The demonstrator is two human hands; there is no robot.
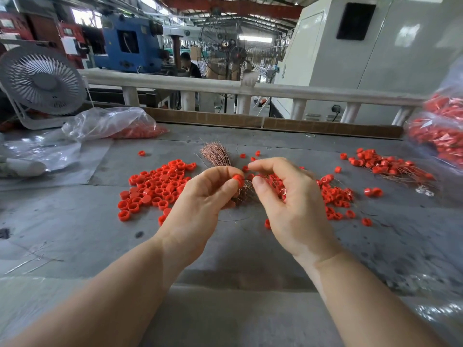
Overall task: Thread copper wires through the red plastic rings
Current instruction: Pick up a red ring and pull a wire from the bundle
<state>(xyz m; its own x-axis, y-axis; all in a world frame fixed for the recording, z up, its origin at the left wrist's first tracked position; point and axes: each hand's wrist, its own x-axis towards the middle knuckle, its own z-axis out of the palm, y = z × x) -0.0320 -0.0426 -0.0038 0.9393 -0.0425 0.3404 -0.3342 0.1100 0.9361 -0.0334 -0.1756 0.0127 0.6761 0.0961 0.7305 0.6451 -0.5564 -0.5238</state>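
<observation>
copper wire bundle [217, 156]: lower part hidden by left hand [205, 194] | bag of rings [441, 131]: blurred, cut by right edge

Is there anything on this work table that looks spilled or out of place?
Mostly ordinary working mess. A few red rings lie scattered apart from the main pile, and some loose wires lie alone near the left edge, far from the copper bundle.

Beyond the grey, scuffed worktable [75, 216] runs a pale rail on short posts [225, 88], with a white desk fan [41, 80] far left, a blue machine [127, 43] and a black pedestal fan [234, 55] behind, a large off-white cabinet [363, 53] right, under a daylit red-trussed roof [233, 7].
</observation>
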